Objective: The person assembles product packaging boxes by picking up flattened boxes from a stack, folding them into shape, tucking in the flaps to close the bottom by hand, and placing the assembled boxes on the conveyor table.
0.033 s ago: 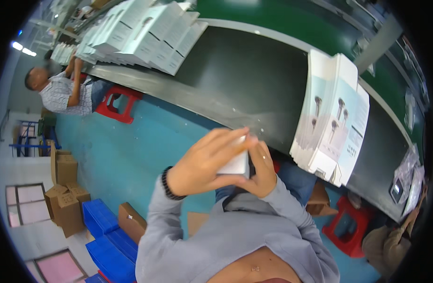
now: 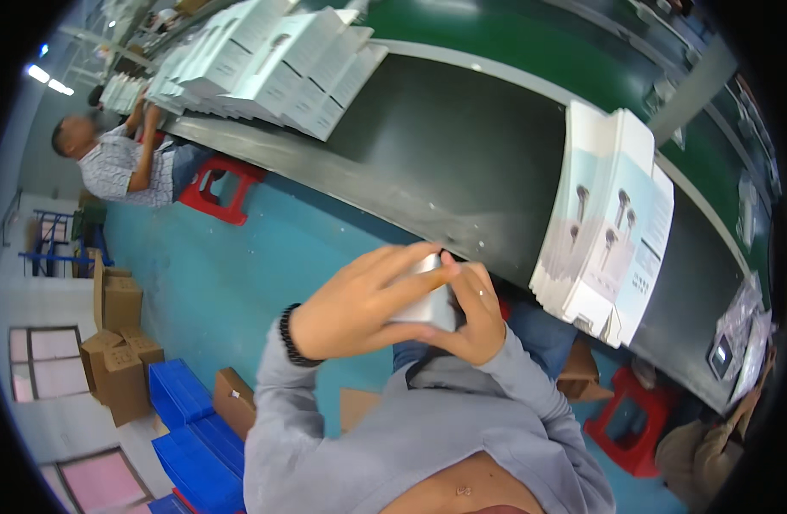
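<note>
Between my two hands, just off the table's near edge, is a small white box, largely covered by my fingers. My left hand, with a dark beaded bracelet at the wrist, wraps it from the left, fingers across its top and thumb along its lower side. My right hand closes on its right side, fingertips meeting those of the left. To the right of my hands stands a thick stack of flat white and pale-green printed cartons, overhanging the table's near edge.
More pale cartons stand in rows on the dark table at the far left. A person sits by a red stool. Blue bins and brown boxes stand at left; clear plastic bags lie at right.
The whole view has shifted slightly. My hands sit a little lower against the table edge, the left wrist lower and further left; both still hold the white box, which has tilted slightly.
</note>
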The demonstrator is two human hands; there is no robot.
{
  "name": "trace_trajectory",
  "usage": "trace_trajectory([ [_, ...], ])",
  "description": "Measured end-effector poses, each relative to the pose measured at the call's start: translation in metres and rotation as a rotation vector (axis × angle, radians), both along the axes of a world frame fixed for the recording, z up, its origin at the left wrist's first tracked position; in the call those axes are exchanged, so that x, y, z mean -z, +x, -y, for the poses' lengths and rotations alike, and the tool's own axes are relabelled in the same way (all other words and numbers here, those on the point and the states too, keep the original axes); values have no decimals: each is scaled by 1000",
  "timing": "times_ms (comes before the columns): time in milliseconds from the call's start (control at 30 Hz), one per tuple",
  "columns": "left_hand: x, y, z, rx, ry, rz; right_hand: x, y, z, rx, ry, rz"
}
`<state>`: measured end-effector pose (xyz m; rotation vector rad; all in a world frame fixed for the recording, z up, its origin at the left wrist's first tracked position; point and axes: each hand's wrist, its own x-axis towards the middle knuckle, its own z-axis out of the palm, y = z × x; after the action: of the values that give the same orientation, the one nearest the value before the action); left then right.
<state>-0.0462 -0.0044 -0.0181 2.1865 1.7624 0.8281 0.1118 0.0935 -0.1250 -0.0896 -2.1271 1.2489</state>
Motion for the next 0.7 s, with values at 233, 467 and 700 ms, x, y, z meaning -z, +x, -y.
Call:
trace_trajectory([
  [233, -88, -70, 57, -347, 389, 322, -26, 11, -9, 120, 88, -184],
  [467, -45, -180, -24, -595, 840, 423, -22, 28, -10, 61, -49, -191],
  [700, 4, -228, -48, -1068, 842, -233, -25, 43, -10, -31, -102, -166],
])
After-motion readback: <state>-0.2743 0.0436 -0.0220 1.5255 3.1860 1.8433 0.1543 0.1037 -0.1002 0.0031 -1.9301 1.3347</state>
